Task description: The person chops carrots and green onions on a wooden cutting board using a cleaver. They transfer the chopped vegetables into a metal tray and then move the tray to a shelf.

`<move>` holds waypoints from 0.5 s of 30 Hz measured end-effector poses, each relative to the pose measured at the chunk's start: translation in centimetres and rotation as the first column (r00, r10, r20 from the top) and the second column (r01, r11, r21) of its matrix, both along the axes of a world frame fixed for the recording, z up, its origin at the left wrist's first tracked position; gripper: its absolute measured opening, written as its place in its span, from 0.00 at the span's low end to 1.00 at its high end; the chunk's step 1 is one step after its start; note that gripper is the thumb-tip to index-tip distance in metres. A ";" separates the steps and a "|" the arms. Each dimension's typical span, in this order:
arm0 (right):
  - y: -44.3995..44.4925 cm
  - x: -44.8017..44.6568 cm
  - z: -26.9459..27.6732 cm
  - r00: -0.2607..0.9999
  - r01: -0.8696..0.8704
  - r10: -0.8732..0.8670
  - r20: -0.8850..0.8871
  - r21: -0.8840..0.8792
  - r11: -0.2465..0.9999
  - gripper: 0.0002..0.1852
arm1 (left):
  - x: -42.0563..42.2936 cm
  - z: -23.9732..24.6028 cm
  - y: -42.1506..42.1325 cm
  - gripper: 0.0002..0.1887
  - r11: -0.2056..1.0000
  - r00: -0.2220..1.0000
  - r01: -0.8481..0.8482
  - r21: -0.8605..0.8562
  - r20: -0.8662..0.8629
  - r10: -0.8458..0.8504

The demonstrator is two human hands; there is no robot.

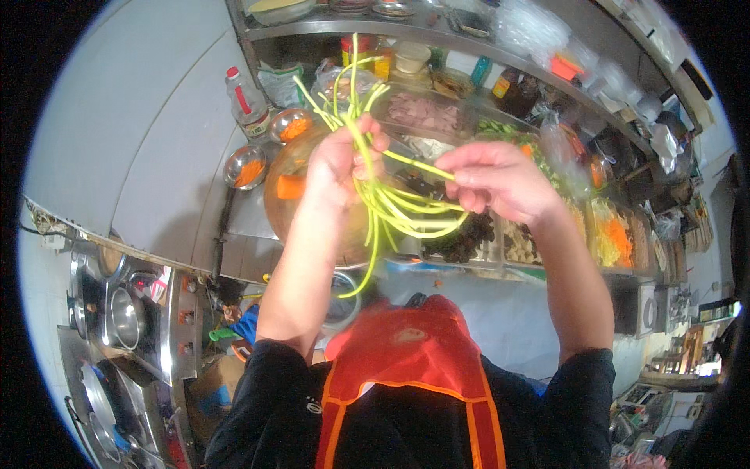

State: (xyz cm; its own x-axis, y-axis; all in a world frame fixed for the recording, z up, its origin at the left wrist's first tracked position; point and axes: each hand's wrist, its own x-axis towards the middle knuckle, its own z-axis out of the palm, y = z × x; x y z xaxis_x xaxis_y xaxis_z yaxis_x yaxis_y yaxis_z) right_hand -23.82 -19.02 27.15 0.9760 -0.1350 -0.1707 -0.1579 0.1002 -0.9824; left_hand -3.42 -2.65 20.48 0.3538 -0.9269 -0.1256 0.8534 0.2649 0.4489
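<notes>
My left hand (pixel 338 163) is closed around a bunch of long yellow-green stalks, apparently garlic scapes (pixel 404 208). Their upper ends fan out above the fist, while the rest bends in loops to the right and hangs below. Between the thumb and fingers of my right hand (pixel 501 179) is one stalk, drawn straight from the bunch; the looped stalks also reach these fingers. Both hands are raised over a round wooden chopping board (pixel 278 214). On the board, beside my left wrist, lies an orange carrot piece (pixel 291 187).
Two metal bowls (pixel 246 167) of shredded carrot stand left of the board, near a red-capped plastic bottle (pixel 246 105). Food trays to the right hold sliced meat (pixel 425 111), dark fungus (pixel 460 240) and shredded vegetables (pixel 609 234). A metal shelf (pixel 351 27) runs above.
</notes>
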 end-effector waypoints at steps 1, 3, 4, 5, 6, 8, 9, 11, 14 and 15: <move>-0.3 -0.4 -0.4 0.997 0.034 -0.043 0.066 0.134 0.990 0.13 | 0.2 0.0 -0.2 0.09 0.997 0.997 0.038 -0.071 -0.058 -0.042; -0.7 -0.9 -1.4 0.968 0.047 -0.122 0.220 0.319 0.947 0.16 | 0.4 0.1 -0.5 0.09 0.993 0.976 0.039 -0.108 -0.208 -0.061; -0.9 -1.1 -1.8 0.947 0.057 -0.167 0.275 0.367 0.928 0.16 | 0.4 0.1 -0.6 0.09 0.991 0.983 0.054 -0.124 -0.166 -0.075; -0.9 -1.2 -2.1 0.922 0.061 -0.211 0.325 0.416 0.907 0.17 | 0.4 0.2 -0.8 0.09 0.989 0.982 0.062 -0.137 -0.171 -0.085; -0.9 -1.1 -2.4 0.881 -0.032 -0.188 0.434 0.452 0.892 0.18 | 0.3 0.2 -0.9 0.09 0.987 0.979 0.062 -0.146 -0.182 -0.088; -0.8 -1.1 -2.7 0.850 0.012 -0.261 0.457 0.480 0.877 0.19 | 0.2 0.3 -1.1 0.09 0.958 0.965 0.155 -0.243 -0.172 -0.200; -0.8 -1.2 -2.8 0.835 0.032 -0.294 0.465 0.492 0.870 0.19 | 0.2 0.2 -1.2 0.12 0.959 0.970 0.135 -0.250 -0.162 -0.179; -0.7 -1.4 -2.8 0.852 0.073 -0.270 0.448 0.409 0.909 0.17 | 0.2 0.0 -1.3 0.16 0.925 0.970 0.181 -0.335 -0.097 -0.225; -0.6 -2.0 -2.7 0.882 0.153 -0.264 0.391 0.292 0.944 0.15 | 0.0 -0.7 -1.3 0.20 0.918 0.975 0.196 -0.346 -0.030 -0.220; -0.5 -2.1 -2.8 0.878 0.194 -0.297 0.376 0.287 0.938 0.14 | -0.1 -0.9 -1.3 0.21 0.907 0.971 0.225 -0.356 0.001 -0.240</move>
